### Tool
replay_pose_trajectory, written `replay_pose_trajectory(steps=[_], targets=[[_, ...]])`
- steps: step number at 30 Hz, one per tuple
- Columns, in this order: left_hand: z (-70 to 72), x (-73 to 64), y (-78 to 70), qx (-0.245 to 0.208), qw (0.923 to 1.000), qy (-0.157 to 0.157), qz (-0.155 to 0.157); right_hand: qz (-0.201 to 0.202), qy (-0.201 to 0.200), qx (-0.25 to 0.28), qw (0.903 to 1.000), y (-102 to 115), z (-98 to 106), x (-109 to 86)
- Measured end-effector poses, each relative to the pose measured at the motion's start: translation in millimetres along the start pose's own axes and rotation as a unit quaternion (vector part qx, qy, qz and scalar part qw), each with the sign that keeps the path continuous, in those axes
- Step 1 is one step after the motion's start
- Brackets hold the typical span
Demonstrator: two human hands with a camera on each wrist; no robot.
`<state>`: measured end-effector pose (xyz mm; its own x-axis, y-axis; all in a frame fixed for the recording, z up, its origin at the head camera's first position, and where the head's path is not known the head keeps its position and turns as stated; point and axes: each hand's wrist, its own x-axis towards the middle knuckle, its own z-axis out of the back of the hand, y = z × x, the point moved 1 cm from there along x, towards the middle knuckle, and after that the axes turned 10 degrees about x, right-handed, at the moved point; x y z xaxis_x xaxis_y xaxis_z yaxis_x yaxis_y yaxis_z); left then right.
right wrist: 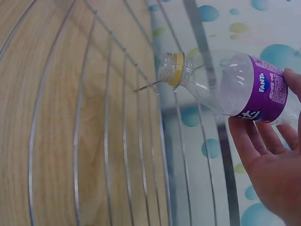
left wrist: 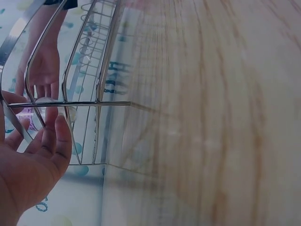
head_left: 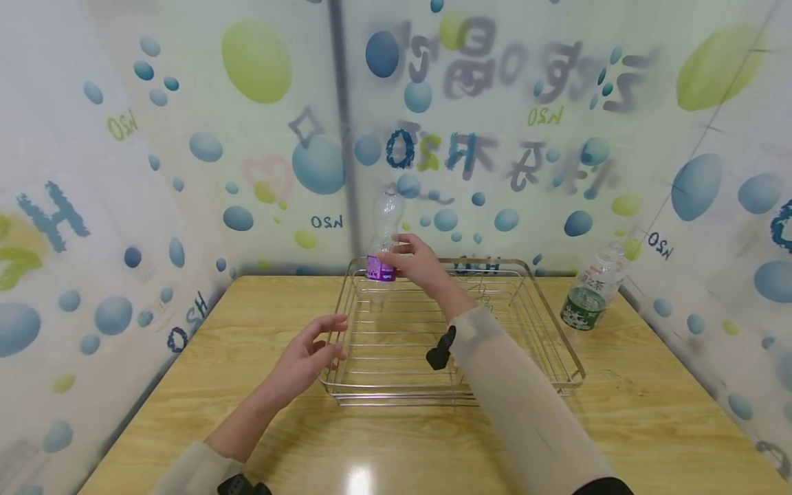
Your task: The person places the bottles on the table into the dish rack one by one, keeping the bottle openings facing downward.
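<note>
A clear plastic Fanta bottle (right wrist: pixel 221 84) with a purple label is in my right hand (head_left: pixel 422 265), gripped around the label. Its uncapped neck, with a yellow ring, points down into the wire rack (head_left: pixel 454 397). Close to the bottle's mouth, a thin metal prong (right wrist: pixel 148 86) rises from the rack. My left hand (head_left: pixel 306 361) is at the rack's left side, thumb and fingers spread apart and slightly bent, fingertips reaching over the rim. From the left wrist view, the left fingers (left wrist: pixel 62 134) lie right by the side wires.
Another clear bottle (head_left: pixel 595 285), with a green label, stands on the wooden table (head_left: pixel 247 330) to the right of the rack. Patterned curtain walls (head_left: pixel 284 206) close off the back and both sides.
</note>
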<state>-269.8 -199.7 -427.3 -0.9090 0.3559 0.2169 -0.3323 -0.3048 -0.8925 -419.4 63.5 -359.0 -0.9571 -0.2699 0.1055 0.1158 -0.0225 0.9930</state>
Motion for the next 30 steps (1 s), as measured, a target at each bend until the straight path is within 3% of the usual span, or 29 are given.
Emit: replay_pose_trajectory(steps=[9,19,30], targets=[[-0.5,-0.2,-3.1,0.012,0.9999,-0.002,0.003,-0.014,0.031,-0.033,0.9989,-17,-15,-3.8],[0.5,1.9,1.5,0.026,0.9996,0.000,0.014,-0.034,0.037,-0.034,0.9982,-24,-18,-3.7],[-0.4,3.1,2.4,0.026,0.9995,-0.006,0.015,-0.052,0.025,-0.070,0.9959,-28,-18,-3.2]])
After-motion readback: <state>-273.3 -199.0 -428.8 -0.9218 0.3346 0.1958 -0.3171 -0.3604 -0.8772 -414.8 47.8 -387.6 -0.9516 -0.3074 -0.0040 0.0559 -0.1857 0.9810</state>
